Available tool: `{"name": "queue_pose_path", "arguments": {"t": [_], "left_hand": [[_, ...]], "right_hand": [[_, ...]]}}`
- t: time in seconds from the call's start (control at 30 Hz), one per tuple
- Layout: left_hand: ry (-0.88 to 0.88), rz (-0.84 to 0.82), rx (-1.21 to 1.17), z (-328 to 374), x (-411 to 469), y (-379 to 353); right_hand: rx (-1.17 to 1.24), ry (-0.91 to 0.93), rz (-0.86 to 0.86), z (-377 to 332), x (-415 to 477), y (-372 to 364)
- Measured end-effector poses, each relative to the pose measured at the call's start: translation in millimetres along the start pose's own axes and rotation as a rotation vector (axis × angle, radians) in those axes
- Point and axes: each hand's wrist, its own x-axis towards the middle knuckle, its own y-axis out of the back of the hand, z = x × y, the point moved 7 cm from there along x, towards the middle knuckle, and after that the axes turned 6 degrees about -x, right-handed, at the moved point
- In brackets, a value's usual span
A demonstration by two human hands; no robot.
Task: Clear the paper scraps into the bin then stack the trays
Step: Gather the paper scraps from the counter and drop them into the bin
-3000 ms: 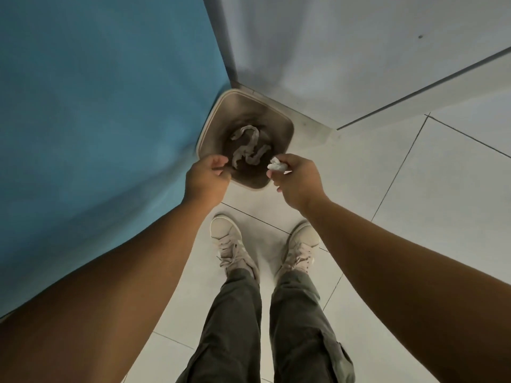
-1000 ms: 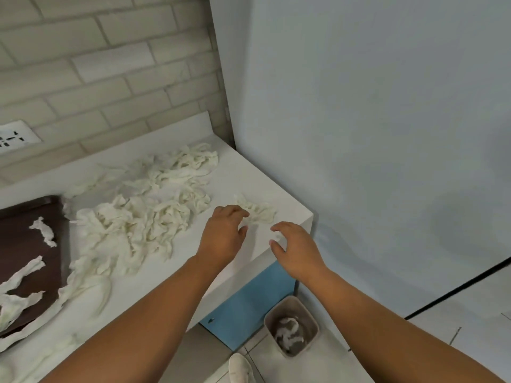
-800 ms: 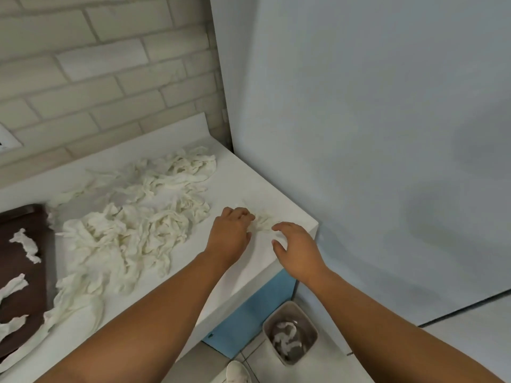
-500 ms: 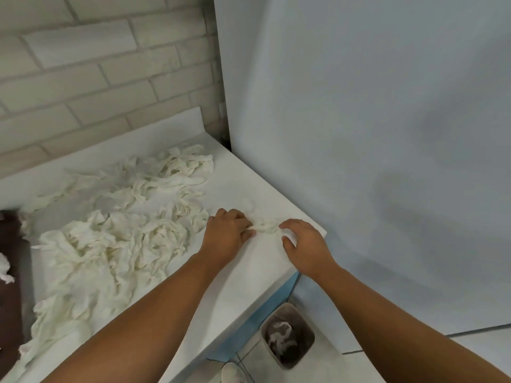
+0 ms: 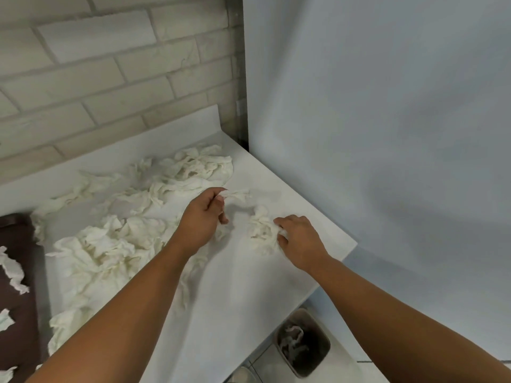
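Two small grabs going at once here, and that's what worries me. My left hand (image 5: pixel 203 217) is pinching one thin strip (image 5: pixel 237 194) between thumb and fingers; I can't tell if it's clear of the table (image 5: pixel 249 286). My right hand (image 5: pixel 298 239) has its fingers curled into a loose wad (image 5: pixel 261 230) just right of that strip.

Most of the scraps aren't in either hand, though. The big pile (image 5: pixel 105 244) sits well left of the left fingers, and a few more lie on the tray (image 5: pixel 22 236) beyond it. The bin (image 5: pixel 318 355) is down on the floor, below the right fingers and past the table edge, with some scraps in it.

What could go wrong, I reckon:
- The wad looks fluffy and only half gathered, so bits could shed on the way over the edge and land beside the bin.
- The strip hangs from a fingertip pinch and could slip or tear.
- The bin mouth looks small, so a sloppy drop could miss.
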Motion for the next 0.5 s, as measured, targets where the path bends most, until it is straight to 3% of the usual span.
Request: {"name": "queue_pose_path", "arguments": {"t": [0.13,0.27,0.37,0.5], "left_hand": [[0.131,0.042,-0.231,-4.2,-4.5,12.4],[0.112,0.109,-0.111,-0.1,-12.2,26.0],[0.136,0.128,-0.149,-7.0,-11.4,33.1],[0.129,0.17,-0.178,-5.8,-15.2,32.5]], "right_hand": [[0.104,-0.006,-0.018,-16.6,13.2,-7.9],[0.204,0.003,0.004,-39.0,24.8,-5.4],[0.233,-0.012,0.011,-50.4,29.2,4.8],[0.144,-0.062,0.041,-48.4,36.8,23.1]]}}
